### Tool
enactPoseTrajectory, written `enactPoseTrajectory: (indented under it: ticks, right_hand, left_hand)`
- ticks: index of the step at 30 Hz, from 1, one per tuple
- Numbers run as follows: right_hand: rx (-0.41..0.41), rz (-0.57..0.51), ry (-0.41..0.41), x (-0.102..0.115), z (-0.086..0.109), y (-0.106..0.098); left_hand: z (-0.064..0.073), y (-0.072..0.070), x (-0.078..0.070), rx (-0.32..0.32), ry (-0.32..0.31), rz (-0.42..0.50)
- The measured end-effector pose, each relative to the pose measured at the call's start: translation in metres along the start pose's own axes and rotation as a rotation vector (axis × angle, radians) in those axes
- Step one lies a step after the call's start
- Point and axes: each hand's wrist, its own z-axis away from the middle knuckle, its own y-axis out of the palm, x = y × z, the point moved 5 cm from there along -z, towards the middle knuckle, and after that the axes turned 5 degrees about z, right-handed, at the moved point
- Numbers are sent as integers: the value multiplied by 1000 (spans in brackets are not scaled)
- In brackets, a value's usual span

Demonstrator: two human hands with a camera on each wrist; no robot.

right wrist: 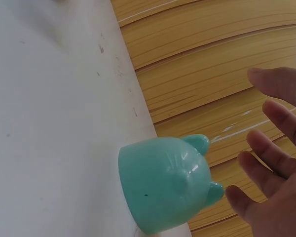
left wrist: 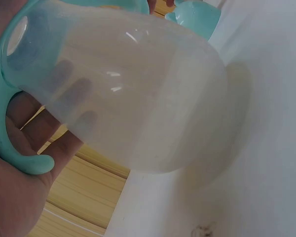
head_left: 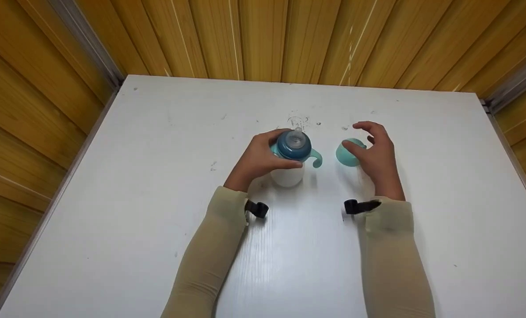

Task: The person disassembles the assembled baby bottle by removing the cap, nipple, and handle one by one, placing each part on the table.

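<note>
My left hand grips a baby bottle round its upper part. A blue collar with a clear nipple tops the bottle, and a teal curved handle sticks out on the right. In the left wrist view the cloudy, see-through bottle body is upright; whether its base touches the table I cannot tell. A teal cap with two small ears stands on the table, open side down. Beside it is my right hand, fingers spread, with nothing held. One fingertip is very near an ear.
The white table has dark scuff marks behind the bottle. Yellow wood-look panels stand along its back and sides. A black wrist camera is strapped to the left wrist, and another black camera to the right.
</note>
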Motion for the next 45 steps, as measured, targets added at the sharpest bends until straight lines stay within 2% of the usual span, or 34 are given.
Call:
enactPoseTrajectory:
  ticks: [10,17,29,45]
  right_hand:
    - [-31,-45,-84,18,6,-8]
    - [-24,-61,-98,24,9,-9]
    - [0,-87,-151,39,15,-11]
    - [83,-77,-157,55,25,-5]
  left_hand:
    - [1,-1,-1,4,3,5]
    - [1,-1,-2,2,0,6]
    - [1,-1,-4,1,-1,9]
    - [1,0,-5,-2,-4,-12]
